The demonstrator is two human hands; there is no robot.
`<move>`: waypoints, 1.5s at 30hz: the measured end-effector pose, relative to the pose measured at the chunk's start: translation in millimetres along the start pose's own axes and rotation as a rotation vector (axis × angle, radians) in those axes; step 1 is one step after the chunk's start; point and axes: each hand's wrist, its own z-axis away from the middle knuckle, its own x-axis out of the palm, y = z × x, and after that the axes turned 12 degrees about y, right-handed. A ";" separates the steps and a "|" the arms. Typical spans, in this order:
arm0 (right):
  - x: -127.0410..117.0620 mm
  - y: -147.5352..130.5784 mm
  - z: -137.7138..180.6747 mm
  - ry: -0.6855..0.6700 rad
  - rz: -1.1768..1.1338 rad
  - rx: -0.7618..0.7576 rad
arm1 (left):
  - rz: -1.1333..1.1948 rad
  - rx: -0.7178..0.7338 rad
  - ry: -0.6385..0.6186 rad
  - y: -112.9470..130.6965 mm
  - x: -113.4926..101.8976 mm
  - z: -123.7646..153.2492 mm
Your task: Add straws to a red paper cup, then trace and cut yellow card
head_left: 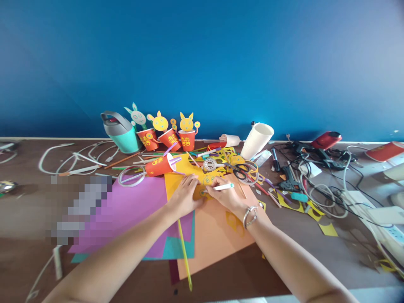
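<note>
In my right hand [227, 198] is a slim white marker [223, 187] with a green end, its tip low over a small yellow paper circle [202, 193] with green marks. My left hand [185, 197] lies with its fingers over the yellow paper beside that circle, steadying it. Just above, between the hands, is a yellow cutout face [208, 180] with drawn circles. Under both hands spread sheets of paper: orange-yellow [172, 182], peach [205, 248] and purple [139, 210]. A yellow straw-like stick [184, 254] runs toward me from near my left wrist.
Red cups with paper animal heads [187, 141] stand by the wall near a teal jug [124, 138]. One red cup [159, 166] lies tipped. Scissors [242, 171], tape [210, 164], a white paper cup [257, 141], glue gun [288, 180], cables and a power strip [391, 231] crowd the right.
</note>
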 end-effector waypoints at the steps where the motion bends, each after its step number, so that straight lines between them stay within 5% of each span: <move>1: -0.1 1.1 0.5 0.017 -0.017 0.019 | -0.002 0.004 -0.001 -0.4 0.1 0.1; 34: -2.0 -3.5 -0.1 -0.005 0.077 0.012 | 0.029 -0.019 -0.011 4.5 -4.7 -2.4; 39: 0.6 0.7 0.3 -0.027 -0.010 0.006 | 0.021 -0.009 0.001 1.1 -1.2 -0.5; 45: -6.7 2.2 -2.7 0.057 -0.365 0.240 | -0.003 -0.014 -0.014 -3.3 1.8 1.7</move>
